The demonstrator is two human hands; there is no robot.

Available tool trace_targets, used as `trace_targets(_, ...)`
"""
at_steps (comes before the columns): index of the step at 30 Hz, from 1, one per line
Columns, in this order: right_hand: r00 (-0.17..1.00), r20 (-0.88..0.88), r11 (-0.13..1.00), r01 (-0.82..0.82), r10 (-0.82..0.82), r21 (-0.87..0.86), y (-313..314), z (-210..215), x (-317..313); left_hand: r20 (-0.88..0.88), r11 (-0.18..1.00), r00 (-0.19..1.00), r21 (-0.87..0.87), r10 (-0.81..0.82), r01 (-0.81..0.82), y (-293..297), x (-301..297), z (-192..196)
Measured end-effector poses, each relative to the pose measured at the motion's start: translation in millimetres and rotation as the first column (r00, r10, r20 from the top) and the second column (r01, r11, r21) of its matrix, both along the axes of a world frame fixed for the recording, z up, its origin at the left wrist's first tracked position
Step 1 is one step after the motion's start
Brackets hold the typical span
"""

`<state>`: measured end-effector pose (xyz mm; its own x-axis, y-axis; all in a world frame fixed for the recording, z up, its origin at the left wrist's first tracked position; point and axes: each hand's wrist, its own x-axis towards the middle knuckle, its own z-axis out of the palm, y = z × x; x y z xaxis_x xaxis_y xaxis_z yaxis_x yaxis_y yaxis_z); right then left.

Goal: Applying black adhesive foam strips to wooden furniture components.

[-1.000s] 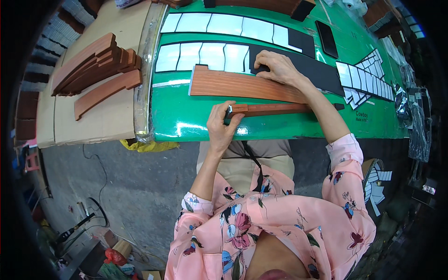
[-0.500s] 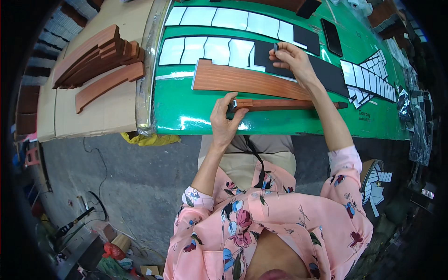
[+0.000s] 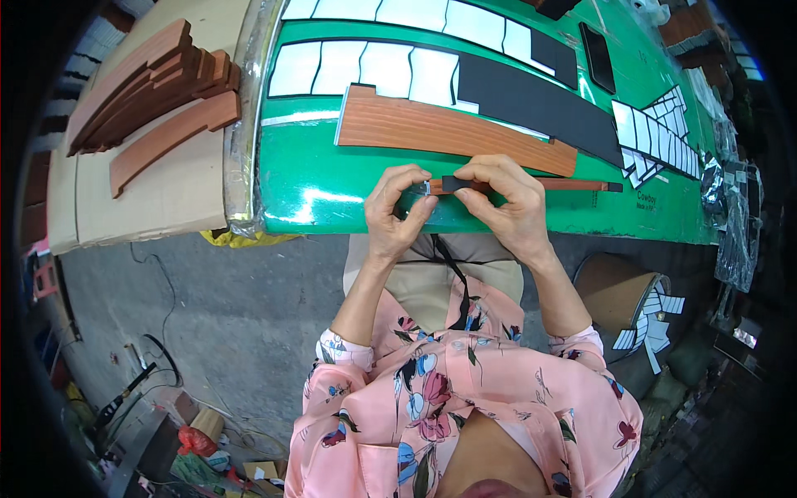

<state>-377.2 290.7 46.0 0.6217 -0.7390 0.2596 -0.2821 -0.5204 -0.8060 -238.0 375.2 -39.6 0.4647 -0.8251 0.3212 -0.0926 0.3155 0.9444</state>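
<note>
A narrow reddish-brown wooden piece (image 3: 564, 185) stands on edge along the near side of the green table, with a dark pad on its far right end. My left hand (image 3: 394, 212) grips its left end between thumb and fingers. My right hand (image 3: 510, 207) pinches a small black pad (image 3: 454, 183) against the top edge of that piece, close to the left end. Just beyond lies a broader curved wooden piece (image 3: 448, 131), flat on the table. Behind it is a black sheet (image 3: 531, 95) partly covered with white-backed pads (image 3: 386, 70).
A second pad sheet (image 3: 415, 15) lies farther back. Cut strips (image 3: 656, 137) and a black phone (image 3: 597, 56) are on the right. Curved wooden pieces (image 3: 158, 87) are stacked on cardboard (image 3: 91, 199) at left. A round bin (image 3: 610, 286) with scraps stands below the table.
My right hand has come down from above the pad sheet to the narrow wooden piece, bringing the small black pad onto its edge. My left hand stays at the piece's left end.
</note>
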Motion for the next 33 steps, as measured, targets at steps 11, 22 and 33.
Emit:
trace_targets(11,0.993,-0.118,0.995,-0.005,-0.007,-0.101,3.0,1.5,6.3,-0.002,0.999,0.999,-0.01,-0.036,0.036,-0.6,2.2,-0.1)
trace_targets(22,0.993,-0.121,0.994,-0.011,-0.003,-0.109,2.0,-0.5,6.8,0.004,0.999,0.999,-0.013,-0.031,0.031,-1.3,1.9,-1.9)
trace_targets(33,0.993,-0.119,0.992,-0.013,-0.002,-0.128,2.8,-1.6,7.8,0.022,0.999,1.0,-0.029,-0.022,0.023,-1.4,2.0,-3.2)
